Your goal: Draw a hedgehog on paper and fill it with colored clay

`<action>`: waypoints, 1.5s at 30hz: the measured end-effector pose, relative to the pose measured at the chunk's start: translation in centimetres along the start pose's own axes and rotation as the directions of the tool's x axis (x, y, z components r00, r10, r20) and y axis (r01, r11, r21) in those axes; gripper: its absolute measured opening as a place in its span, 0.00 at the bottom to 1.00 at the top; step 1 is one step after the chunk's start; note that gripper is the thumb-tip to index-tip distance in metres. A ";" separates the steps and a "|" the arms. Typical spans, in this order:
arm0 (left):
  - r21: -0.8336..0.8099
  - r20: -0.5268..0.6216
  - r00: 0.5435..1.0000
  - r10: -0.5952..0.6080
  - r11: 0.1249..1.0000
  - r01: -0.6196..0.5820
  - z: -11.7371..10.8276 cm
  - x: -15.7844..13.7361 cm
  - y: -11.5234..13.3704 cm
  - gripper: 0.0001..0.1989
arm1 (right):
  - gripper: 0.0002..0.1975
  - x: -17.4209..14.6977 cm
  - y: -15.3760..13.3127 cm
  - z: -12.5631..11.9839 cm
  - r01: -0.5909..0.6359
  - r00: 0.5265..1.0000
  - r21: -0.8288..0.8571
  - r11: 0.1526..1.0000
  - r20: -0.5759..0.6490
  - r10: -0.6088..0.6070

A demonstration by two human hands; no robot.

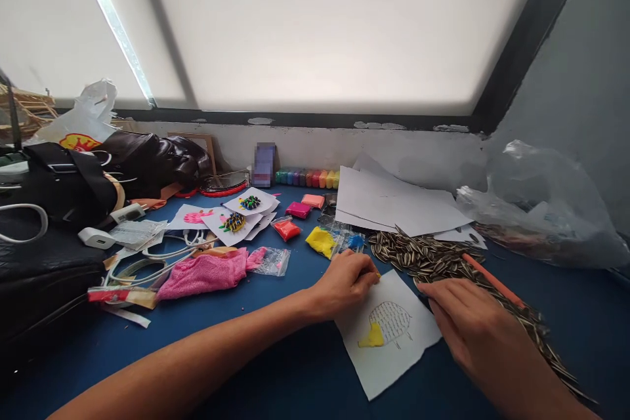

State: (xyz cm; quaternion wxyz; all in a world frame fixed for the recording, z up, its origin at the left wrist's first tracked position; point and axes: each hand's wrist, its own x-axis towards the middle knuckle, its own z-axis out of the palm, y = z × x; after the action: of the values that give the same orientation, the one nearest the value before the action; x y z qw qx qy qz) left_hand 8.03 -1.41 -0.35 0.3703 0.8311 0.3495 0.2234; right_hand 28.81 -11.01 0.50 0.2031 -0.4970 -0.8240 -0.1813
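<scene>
A white sheet of paper (364, 367) lies on the blue table, bearing a pencil drawing of a rounded, hatched body with two short legs. Flat yellow clay (373, 336) covers the drawing's lower left part. My left hand (347, 277) is curled at the paper's upper left edge, fingertips pressed together; a speck of yellow shows beside them, but what they hold is mostly hidden. My right hand (472, 321) rests at the paper's right edge with fingers stretched out, beside a heap of striped sunflower seeds (423, 256). Just beyond my left hand is a yellow clay lump (321, 241).
Packets of red clay (286, 229) and magenta clay (298, 210) lie farther back. Finished seed-and-clay pictures (235, 223), a pink cloth (204, 273), cables and black bags (44, 262) fill the left. Blank sheets (394, 200), an orange stick (492, 279) and a plastic bag (546, 210) are right.
</scene>
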 end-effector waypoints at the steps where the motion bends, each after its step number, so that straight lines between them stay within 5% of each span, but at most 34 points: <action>1: -0.005 -0.005 1.000 0.018 1.000 -0.018 0.1 0.0 -0.1 0.07 | 0.13 0.2 -0.4 -0.2 0.006 1.000 0.021 1.000 -0.008 -0.006; 9: -0.061 -0.132 0.991 -0.001 0.998 -0.007 0.0 -0.5 -0.8 0.08 | 0.13 -0.1 -0.9 0.4 -0.038 0.999 0.051 0.998 -0.007 0.038; 16: -0.226 -0.102 0.993 -0.053 0.974 0.028 -0.3 0.1 0.0 0.11 | 0.15 1.1 0.5 1.3 -0.023 0.998 -0.011 1.000 0.059 0.023; 23: -0.327 -0.166 0.984 -0.068 0.945 0.010 -0.5 0.0 -0.6 0.11 | 0.29 4.1 -0.4 2.5 0.095 0.984 -0.024 0.995 0.151 -0.091; 27: -0.329 -0.164 0.985 -0.049 0.944 -0.007 -0.3 -0.2 -0.7 0.10 | 0.21 5.4 -0.6 2.4 0.112 0.974 -0.047 0.993 0.203 -0.100; 37: -0.169 -0.166 0.986 0.024 0.984 -0.052 0.0 -0.4 -1.3 0.11 | 0.13 4.6 0.9 2.4 0.071 0.972 -0.061 0.996 0.230 -0.055; 45: 0.194 -0.104 0.982 0.158 0.972 -0.136 0.3 -0.3 -1.7 0.07 | 0.11 3.0 0.2 2.5 0.052 0.984 -0.081 0.995 0.177 -0.037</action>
State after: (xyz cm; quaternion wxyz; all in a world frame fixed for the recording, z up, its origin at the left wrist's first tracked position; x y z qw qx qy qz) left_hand 7.32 -0.95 -1.86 0.2522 0.8709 0.3275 0.2658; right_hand 27.35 -7.43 -0.08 0.1045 -0.5006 -0.8410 -0.1763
